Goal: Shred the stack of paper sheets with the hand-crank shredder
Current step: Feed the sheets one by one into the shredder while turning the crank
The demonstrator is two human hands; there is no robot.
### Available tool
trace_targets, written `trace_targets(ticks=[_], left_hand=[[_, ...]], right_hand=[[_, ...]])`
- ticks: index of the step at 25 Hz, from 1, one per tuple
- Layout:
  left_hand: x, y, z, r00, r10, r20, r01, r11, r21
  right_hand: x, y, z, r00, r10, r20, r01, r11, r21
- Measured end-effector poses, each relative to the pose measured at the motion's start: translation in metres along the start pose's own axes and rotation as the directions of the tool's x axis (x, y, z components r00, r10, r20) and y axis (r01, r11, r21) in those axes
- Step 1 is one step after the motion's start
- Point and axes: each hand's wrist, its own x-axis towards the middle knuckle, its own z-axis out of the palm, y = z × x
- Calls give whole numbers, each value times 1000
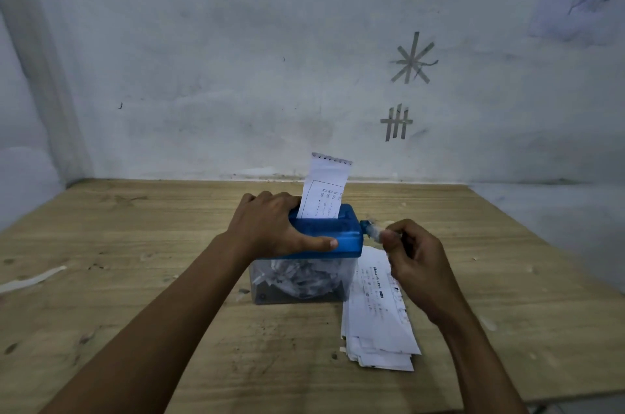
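Gripping the shredder (pixel 338 234) with my left hand (pixel 270 224), I pinched its crank (pixel 370 229) with my right hand (pixel 416 258); shreds (pixel 301 278) filled the clear bin (pixel 262 295), a printed sheet (pixel 324 190) stood in the slot (pixel 318 218).

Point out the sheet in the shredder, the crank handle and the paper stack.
sheet (pixel 325 188), head view, on its printed middle above the slot.
crank handle (pixel 373 232), head view, on the blurred pale grip.
paper stack (pixel 375 322), head view, on the top sheet.
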Motion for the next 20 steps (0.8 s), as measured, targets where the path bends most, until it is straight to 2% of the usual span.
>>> trace_targets(ticks=[2, 5, 9, 12, 14, 18, 20], left_hand=[[0, -2, 2, 1000, 23, -10, -23, 1000, -11], [-1, -6, 5, 997, 69, -26, -69, 997, -32], [1, -9, 8, 991, 114, -67, -117, 992, -49], [2, -8, 7, 990, 126, -61, -129, 991, -39], [1, -6, 5, 992, 124, -39, -124, 992, 3], [-4, 0, 6, 998, 70, -6, -69, 995, 70], [-5, 1, 6, 1000, 19, -1, -18, 998, 55]], right_hand=[[14, -2, 2, 996, -51, -67, 54, 997, 48], [53, -10, 8, 993, -16, -117, 31, 991, 130], [97, 10, 20, 979, 195, -53, -186, 973, 140], [111, 44, 31, 893, 448, 48, -450, 887, 99], [112, 59, 36, 827, 555, 91, -563, 813, 151], [87, 65, 37, 740, 643, 196, -667, 739, 95], [66, 64, 41, 748, 640, 175, -658, 750, 70]])
